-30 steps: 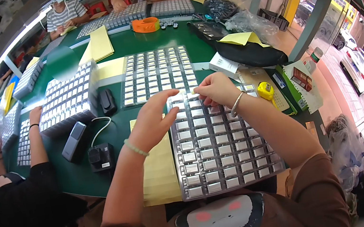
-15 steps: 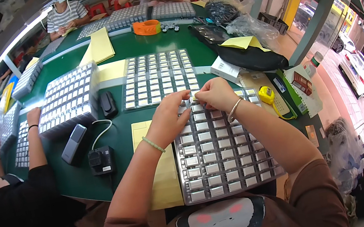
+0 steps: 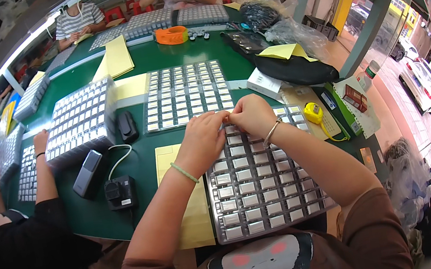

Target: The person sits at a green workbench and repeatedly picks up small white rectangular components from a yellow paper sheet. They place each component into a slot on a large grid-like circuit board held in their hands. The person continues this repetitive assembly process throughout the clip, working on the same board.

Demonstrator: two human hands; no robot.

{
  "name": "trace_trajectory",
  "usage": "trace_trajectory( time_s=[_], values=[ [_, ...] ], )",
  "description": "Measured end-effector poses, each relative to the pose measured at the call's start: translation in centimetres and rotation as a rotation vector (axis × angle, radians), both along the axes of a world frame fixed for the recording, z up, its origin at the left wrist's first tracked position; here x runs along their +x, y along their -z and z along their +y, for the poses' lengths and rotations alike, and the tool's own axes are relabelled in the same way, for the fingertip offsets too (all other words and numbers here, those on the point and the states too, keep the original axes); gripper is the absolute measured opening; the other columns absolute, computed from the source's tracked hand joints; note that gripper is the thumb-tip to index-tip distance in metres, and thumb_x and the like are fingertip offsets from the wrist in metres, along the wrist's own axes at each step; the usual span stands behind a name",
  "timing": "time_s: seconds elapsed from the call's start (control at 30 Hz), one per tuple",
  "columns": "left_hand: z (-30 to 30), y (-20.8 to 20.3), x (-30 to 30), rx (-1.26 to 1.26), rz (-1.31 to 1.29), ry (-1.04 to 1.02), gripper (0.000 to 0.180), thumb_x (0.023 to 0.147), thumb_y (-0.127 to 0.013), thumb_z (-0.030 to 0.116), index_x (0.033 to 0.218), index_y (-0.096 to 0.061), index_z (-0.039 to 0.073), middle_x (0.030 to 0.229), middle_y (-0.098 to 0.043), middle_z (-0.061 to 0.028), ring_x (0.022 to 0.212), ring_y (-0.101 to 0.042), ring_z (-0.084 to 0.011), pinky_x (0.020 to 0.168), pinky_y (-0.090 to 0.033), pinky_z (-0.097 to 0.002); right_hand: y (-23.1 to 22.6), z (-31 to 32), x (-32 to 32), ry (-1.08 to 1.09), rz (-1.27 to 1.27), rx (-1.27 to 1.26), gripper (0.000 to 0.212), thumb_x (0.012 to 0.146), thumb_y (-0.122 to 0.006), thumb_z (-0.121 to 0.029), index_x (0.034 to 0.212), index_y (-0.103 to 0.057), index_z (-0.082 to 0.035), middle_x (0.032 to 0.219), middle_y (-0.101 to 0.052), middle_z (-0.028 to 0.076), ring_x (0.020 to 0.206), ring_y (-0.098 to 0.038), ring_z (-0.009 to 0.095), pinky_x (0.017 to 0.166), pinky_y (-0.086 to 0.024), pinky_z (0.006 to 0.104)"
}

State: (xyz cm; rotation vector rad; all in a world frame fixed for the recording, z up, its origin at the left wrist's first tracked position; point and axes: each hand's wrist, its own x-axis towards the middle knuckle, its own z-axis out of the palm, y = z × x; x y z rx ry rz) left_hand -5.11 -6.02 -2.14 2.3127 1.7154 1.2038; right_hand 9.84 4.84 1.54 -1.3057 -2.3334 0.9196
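- The person's left hand (image 3: 206, 139) and right hand (image 3: 249, 116) are meeting fingertip to fingertip at the far edge of the near tray (image 3: 261, 184), both curled and pinching at something too small to make out.
- That tray, a grey grid of small silvery parts, is lying on the green tabletop (image 3: 140, 164) right in front of the person, reaching back to their chest.
- A yellow sheet (image 3: 165, 160) is sticking out from under the tray's left side.
- Just beyond the hands, a second tray (image 3: 186, 94) of the same parts is lying flat.
- A yellow tape measure (image 3: 313, 113) is sitting near the right wrist.
- To the left, a co-worker's arm (image 3: 42, 175) is resting beside another tray (image 3: 82, 120).
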Motion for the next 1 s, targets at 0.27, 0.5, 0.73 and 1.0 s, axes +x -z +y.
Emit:
trace_trajectory(
  time_s=[0.27,0.5,0.73,1.0],
  values=[
    [-0.2,-0.6,0.8,-0.071,0.159,-0.105,0.040,0.089,-0.055,0.003,0.129,-0.052,0.011,0.114,-0.065,-0.0098,0.116,-0.058,-0.0281,0.107,-0.035,-0.0547,0.2,-0.2,-0.5,-0.019,-0.232,0.367,0.027,0.078,-0.076,-0.031,0.072,-0.071,-0.005,0.076,-0.069,0.016,0.075,-0.068,0.033,0.071,-0.054,0.0420],
    [-0.4,-0.4,1.1,-0.100,0.148,-0.129,0.046,0.090,-0.055,0.004,0.135,-0.048,0.010,0.114,-0.065,-0.0087,0.114,-0.059,-0.0280,0.109,-0.033,-0.0580,-0.2,-1.4,-1.0,-0.061,-0.334,0.561,0.026,0.081,-0.076,-0.032,0.082,-0.072,-0.006,0.084,-0.072,0.016,0.081,-0.071,0.033,0.072,-0.056,0.0409],
    [-0.3,-0.4,1.0,-0.113,0.147,-0.128,0.046,0.091,-0.056,0.005,0.136,-0.047,0.011,0.115,-0.065,-0.0067,0.114,-0.060,-0.0259,0.110,-0.032,-0.0562,-0.1,-1.3,-0.3,-0.059,-0.312,0.742,0.014,0.087,-0.065,-0.020,0.087,-0.074,-0.008,0.083,-0.071,0.012,0.080,-0.071,0.029,0.071,-0.056,0.0383],
    [-0.3,0.1,0.7,-0.145,0.040,-0.094,0.045,0.092,-0.056,0.005,0.135,-0.049,0.011,0.115,-0.067,-0.0065,0.113,-0.060,-0.0270,0.108,-0.034,-0.0529,1.0,-1.9,3.2,-0.356,-0.170,0.779,0.021,0.085,-0.060,-0.006,0.103,-0.071,-0.008,0.092,-0.061,0.011,0.090,-0.062,0.028,0.074,-0.054,0.0401]
  ],
)
